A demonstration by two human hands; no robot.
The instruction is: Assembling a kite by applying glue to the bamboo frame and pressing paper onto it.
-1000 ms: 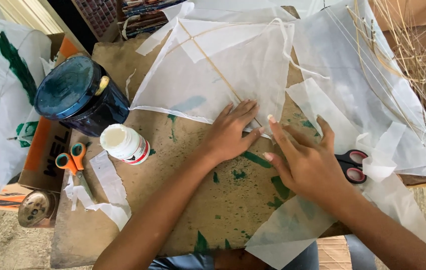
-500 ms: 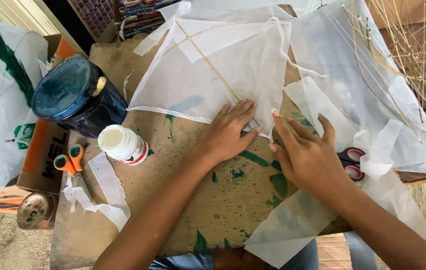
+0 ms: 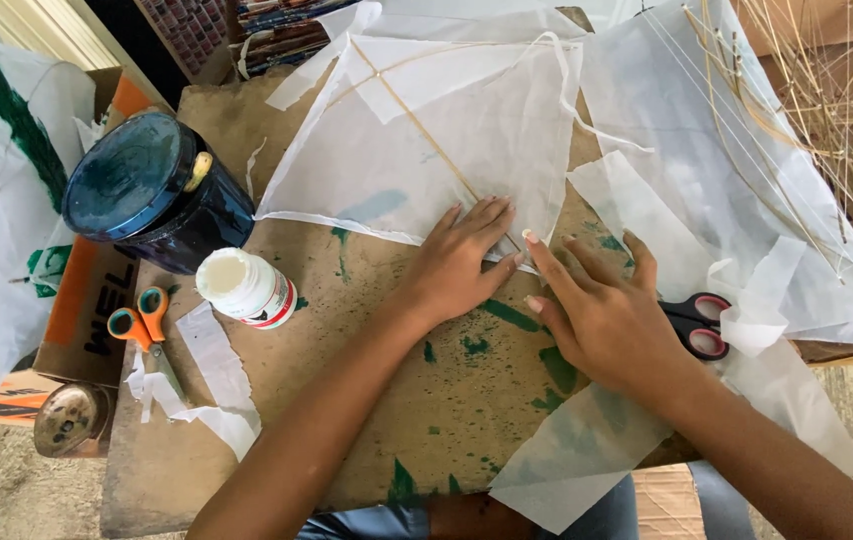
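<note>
The white paper kite (image 3: 427, 150) is lying flat at the twelve o'clock end of the paint-stained desk (image 3: 347, 420), its thin stick spine (image 3: 427, 135) already fixed along the middle and its upper edges folded over, so the frame and most of the hemming appear done. The left hand (image 3: 457, 262) is pressing flat, fingers extended and grasping nothing, on the kite's lower corner. The right hand (image 3: 607, 315), at three o'clock of it, is likewise released, fingertips smoothing that same corner edge. That last corner seems to be what remains. A white glue bottle (image 3: 245, 288) is lying at nine o'clock, orange scissors (image 3: 142, 325) beyond it, and black-and-red scissors (image 3: 697, 325) are resting just beside the right hand.
</note>
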